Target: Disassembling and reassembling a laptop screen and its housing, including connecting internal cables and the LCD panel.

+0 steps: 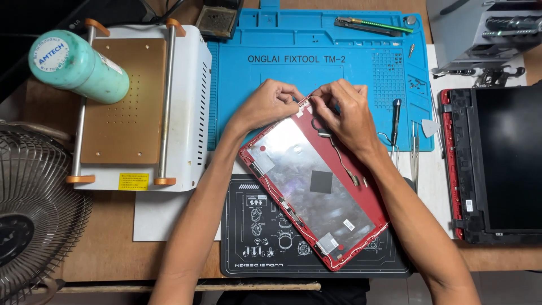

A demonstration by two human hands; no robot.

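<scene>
Thing in hand: a red plastic laptop lid shell with a silvery foil lining [316,186] is lying inner side up and tilted, across a black rubber work mat [248,254] and the near edge of a blue silicone repair mat [293,73].
Left hand: the left hand [265,104] is pinching closed on the shell's far corner.
Right hand: the right hand [344,113] is curling its fingertips onto the same corner, where a thin dark cable [339,155] is running along the shell.
Done so far: the shell is already lying stripped of its screen; a black flat display panel in a red-edged frame [497,164] is resting well apart to the right.
Left to do: by my judgement the cable and small fittings are still sitting in the shell.
Nearby: a slim black screwdriver [396,121] is lying just beside the right hand; a white heating plate machine [135,107] is carrying a mint-green cylinder [79,68].
</scene>
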